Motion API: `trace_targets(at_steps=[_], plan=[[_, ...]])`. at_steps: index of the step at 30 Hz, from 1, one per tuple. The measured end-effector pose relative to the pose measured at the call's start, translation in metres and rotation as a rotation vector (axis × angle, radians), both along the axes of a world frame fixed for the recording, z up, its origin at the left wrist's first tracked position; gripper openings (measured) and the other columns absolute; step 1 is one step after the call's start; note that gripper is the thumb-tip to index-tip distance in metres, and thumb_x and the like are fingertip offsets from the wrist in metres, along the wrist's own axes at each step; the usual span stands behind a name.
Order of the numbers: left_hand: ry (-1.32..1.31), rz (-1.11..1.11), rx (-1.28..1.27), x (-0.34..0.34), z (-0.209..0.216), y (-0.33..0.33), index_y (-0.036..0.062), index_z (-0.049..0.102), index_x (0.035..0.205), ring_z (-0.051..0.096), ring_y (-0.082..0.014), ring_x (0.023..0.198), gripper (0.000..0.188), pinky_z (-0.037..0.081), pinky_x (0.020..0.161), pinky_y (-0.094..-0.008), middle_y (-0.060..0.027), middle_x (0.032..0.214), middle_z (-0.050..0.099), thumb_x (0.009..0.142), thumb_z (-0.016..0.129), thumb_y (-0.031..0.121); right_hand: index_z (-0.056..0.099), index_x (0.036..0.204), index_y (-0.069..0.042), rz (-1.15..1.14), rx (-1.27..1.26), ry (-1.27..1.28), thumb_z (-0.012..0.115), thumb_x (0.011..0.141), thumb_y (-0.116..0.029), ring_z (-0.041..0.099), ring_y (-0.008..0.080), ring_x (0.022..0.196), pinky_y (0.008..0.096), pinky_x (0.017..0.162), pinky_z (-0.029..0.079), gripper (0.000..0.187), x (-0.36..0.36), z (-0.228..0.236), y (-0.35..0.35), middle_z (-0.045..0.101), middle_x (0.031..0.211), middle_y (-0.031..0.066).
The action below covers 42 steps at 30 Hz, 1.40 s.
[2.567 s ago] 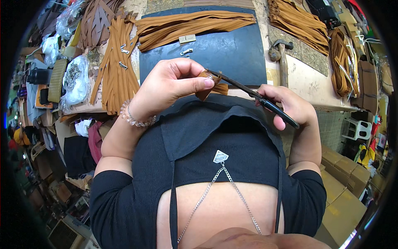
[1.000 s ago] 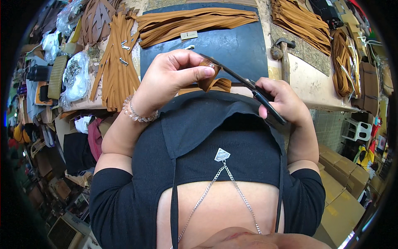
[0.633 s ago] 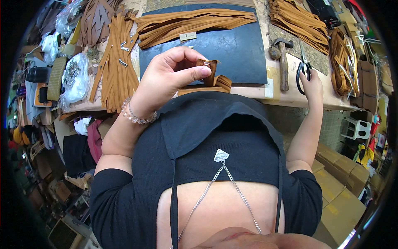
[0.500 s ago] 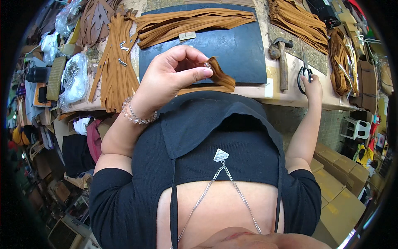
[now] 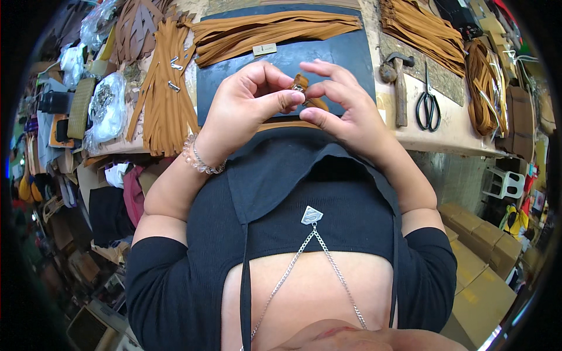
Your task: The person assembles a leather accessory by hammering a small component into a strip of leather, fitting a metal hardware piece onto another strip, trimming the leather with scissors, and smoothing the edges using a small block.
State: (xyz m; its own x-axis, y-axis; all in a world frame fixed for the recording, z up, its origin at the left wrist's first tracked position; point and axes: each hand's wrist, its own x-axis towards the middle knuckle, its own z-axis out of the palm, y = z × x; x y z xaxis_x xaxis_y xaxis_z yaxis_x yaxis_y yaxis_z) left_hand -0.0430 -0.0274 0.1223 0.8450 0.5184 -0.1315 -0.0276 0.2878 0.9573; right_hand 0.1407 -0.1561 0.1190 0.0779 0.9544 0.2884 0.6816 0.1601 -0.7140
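Observation:
Above the near edge of the dark cutting mat, my left hand pinches the end of a brown zipper between thumb and fingers. A small metal piece, seemingly a slider, shows at the pinch. My right hand faces it from the other side, fingers apart and curved around the zipper end, close to it; whether they touch it I cannot tell. Black-handled scissors lie on the table to the right, blades pointing away. More brown zipper tape stretches along the table edge, partly behind my hands.
A bundle of brown zippers and a small pale block lie on the mat. Further zippers with metal sliders are at left. A hammer and more zipper bundles are at right, with cardboard boxes below.
My right hand has let go of the scissors, leaving them on the table, and has moved left to the zipper. My left hand keeps its pinch, nearly in the same place.

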Motion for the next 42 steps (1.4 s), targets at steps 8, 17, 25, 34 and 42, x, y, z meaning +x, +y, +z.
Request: trace_targets(at_steps=[8, 17, 25, 34, 42], plan=[[-0.011, -0.011, 0.003, -0.012, 0.0, 0.003, 0.0002, 0.064, 0.103, 0.065, -0.0104, 0.089, 0.011, 0.055, 0.082, -0.0256, -0.0048, 0.096, 0.069, 0.094, 0.068, 0.005, 0.066, 0.092, -0.003, 0.133, -0.289, 0.451, 0.072, 0.089, -0.016, 0.062, 0.0259, 0.091, 0.0376, 0.082, 0.049, 0.015, -0.009, 0.0, 0.007, 0.063, 0.097, 0.0106], [0.055, -0.033, 0.756, -0.004, -0.004, 0.005, -0.0038, 0.062, 0.096, 0.063, -0.0134, 0.089, 0.003, 0.052, 0.081, -0.0275, -0.0076, 0.094, 0.065, 0.093, 0.061, -0.004, 0.066, 0.091, -0.003, 0.078, -0.019, 0.129, 0.07, 0.088, -0.012, 0.058, 0.0297, 0.087, 0.0368, 0.077, 0.047, 0.01, -0.022, -0.004, 0.012, 0.056, 0.088, 0.0114], [-0.049, 0.132, 1.144, 0.003, -0.014, 0.002, 0.0016, 0.057, 0.088, 0.061, -0.0344, 0.077, 0.01, 0.05, 0.07, -0.0383, -0.0143, 0.082, 0.061, 0.083, 0.057, -0.007, 0.066, 0.081, -0.006, -0.12, 0.172, -0.031, 0.071, 0.082, -0.012, 0.053, 0.0316, 0.098, 0.0437, 0.086, 0.043, 0.007, -0.021, -0.023, 0.03, 0.059, 0.107, 0.0083], [0.079, 0.069, 0.556, -0.001, -0.035, 0.026, 0.0032, 0.06, 0.096, 0.059, -0.015, 0.08, 0.006, 0.048, 0.072, -0.0277, -0.0055, 0.089, 0.064, 0.098, 0.059, 0.009, 0.066, 0.082, -0.008, -0.068, 0.144, -0.031, 0.068, 0.085, -0.014, 0.057, 0.0248, 0.105, 0.041, 0.094, 0.037, 0.008, -0.03, -0.039, 0.036, 0.063, 0.104, 0.0041], [0.047, 0.076, 0.294, -0.008, -0.035, 0.009, 0.0015, 0.06, 0.101, 0.054, -0.0067, 0.081, 0.008, 0.048, 0.074, -0.0242, 0.0005, 0.086, 0.059, 0.1, 0.06, 0.009, 0.066, 0.084, -0.006, -0.021, 0.031, 0.004, 0.064, 0.092, -0.012, 0.061, 0.0208, 0.09, 0.0347, 0.091, 0.037, 0.01, -0.032, -0.031, 0.033, 0.063, 0.089, 0.004]])
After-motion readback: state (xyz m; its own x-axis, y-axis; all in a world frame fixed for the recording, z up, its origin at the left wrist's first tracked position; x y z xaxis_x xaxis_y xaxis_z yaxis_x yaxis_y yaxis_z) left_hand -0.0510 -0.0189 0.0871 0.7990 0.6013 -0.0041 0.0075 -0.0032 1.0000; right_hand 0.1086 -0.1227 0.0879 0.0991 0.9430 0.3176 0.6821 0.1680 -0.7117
